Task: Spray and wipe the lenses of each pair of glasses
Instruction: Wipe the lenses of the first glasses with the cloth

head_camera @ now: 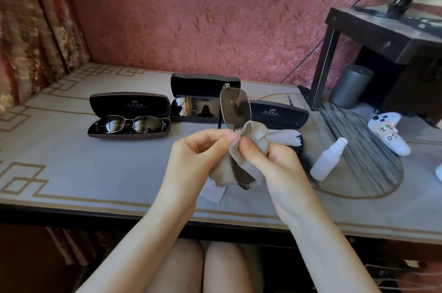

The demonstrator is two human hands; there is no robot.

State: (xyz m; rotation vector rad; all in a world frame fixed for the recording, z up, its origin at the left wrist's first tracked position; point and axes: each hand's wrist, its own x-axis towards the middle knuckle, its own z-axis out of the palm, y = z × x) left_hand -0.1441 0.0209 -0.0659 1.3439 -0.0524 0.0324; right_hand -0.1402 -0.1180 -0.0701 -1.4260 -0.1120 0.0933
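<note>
Left hand (198, 149) pinches glasses (235, 107), right hand (275, 161) grips cloth (253, 130) round lower lens, above table (95, 173) near edge

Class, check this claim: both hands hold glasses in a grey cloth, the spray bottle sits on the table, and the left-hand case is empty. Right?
Not quite: the head view shows the left-hand case holds a pair of dark glasses. The left hand and right hand do hold the other glasses in the grey cloth.
</note>
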